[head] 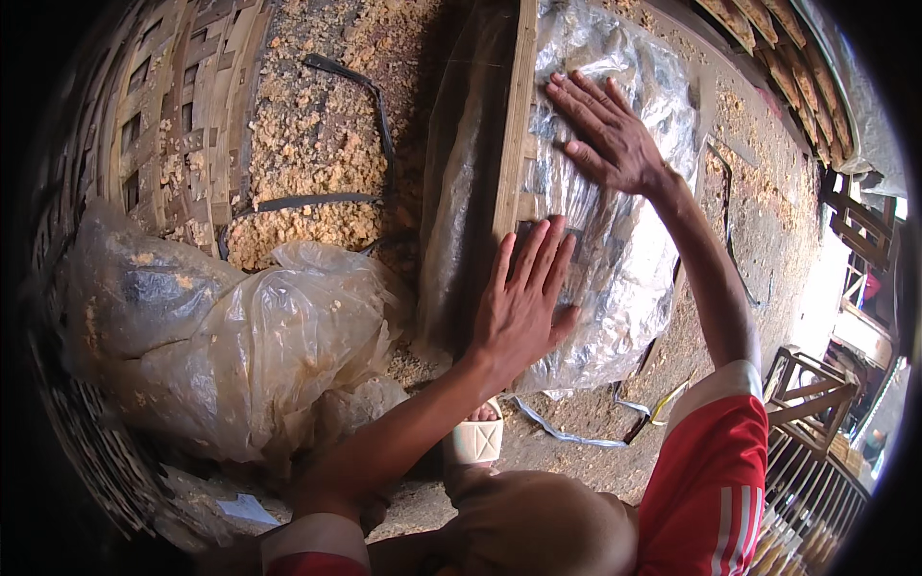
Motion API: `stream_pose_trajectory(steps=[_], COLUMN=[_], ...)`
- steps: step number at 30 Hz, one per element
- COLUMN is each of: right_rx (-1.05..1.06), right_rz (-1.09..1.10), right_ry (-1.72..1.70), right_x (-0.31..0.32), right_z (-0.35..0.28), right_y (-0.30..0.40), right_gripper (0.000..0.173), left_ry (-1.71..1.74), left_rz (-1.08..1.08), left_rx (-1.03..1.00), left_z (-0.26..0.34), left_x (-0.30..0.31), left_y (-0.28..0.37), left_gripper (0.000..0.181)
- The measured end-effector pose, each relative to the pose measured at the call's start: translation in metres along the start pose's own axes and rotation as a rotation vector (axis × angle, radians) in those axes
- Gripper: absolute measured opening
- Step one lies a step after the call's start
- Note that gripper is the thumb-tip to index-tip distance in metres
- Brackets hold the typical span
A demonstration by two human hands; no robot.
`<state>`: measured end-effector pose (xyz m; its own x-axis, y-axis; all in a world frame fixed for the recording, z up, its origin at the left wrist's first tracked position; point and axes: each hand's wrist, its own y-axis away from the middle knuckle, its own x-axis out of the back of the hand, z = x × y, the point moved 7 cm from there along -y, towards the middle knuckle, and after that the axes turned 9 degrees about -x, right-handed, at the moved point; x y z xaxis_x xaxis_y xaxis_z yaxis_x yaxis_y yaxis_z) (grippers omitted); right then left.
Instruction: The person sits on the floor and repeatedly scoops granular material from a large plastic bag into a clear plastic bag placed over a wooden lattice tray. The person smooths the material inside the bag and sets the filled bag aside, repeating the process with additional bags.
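Observation:
A clear plastic sheet (627,288) lies crinkled over a wooden-edged tray or frame, whose pale wooden edge (513,137) runs along its left side. My left hand (526,295) rests flat on the sheet near that edge, fingers apart and pointing up the picture. Higher up and to the right, my right hand (609,140) is pressed on the plastic, palm down with fingers spread. Neither hand grips anything. What lies under the sheet is mostly hidden by glare and folds. More clear plastic (461,216) hangs down along the left side of the wooden edge.
A bulky, cloudy plastic bag (245,353) lies at the lower left, beside a woven bamboo basket (173,108). Tan crumbs (310,158) cover the ground, with a black strap (317,201) across them. A wooden stand (807,396) and stacked racks (799,65) stand at the right.

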<state>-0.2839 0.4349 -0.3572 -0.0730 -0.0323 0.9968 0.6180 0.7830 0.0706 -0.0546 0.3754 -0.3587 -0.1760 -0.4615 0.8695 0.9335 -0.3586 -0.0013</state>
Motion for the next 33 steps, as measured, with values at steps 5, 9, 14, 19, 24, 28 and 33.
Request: stream_pose_trajectory(steps=[5,9,14,19,24,28,33], right_rx=[-0.091,-0.187,-0.004,-0.434,-0.437,-0.283,-0.551], right_rz=[0.049,0.117,0.186,0.226,0.842,0.586,0.150], right_ry=[0.199,0.083,0.013,0.275,-0.104,-0.175,-0.329], right_x=[-0.004,0.004,0.018,0.006,0.103,0.069,0.009], right_z=[0.067,0.115,0.031,0.198,0.023,-0.082,-0.141], right_y=[-0.053,-0.076,-0.055,-0.056,0.027,0.148,0.204], right_gripper=[0.080,0.071,0.075,0.075,0.068,0.062,0.063], left_ry=[-0.013,-0.002,-0.085,0.063,0.033,0.084,-0.068], left_rz=[-0.008,-0.001,-0.014,0.106,0.117,0.353,-0.102], left_rx=[0.004,-0.013,0.024,-0.109,-0.051,-0.102,-0.136], left_z=[0.001,0.005,-0.006,0.018,0.005,0.003,0.030], left_x=[-0.001,-0.001,0.004,-0.006,0.012,0.029,-0.003], left_y=[-0.001,-0.004,0.006,-0.010,0.004,0.031,0.066], left_gripper=[0.093,0.095,0.098,0.099,0.088,0.077,0.083])
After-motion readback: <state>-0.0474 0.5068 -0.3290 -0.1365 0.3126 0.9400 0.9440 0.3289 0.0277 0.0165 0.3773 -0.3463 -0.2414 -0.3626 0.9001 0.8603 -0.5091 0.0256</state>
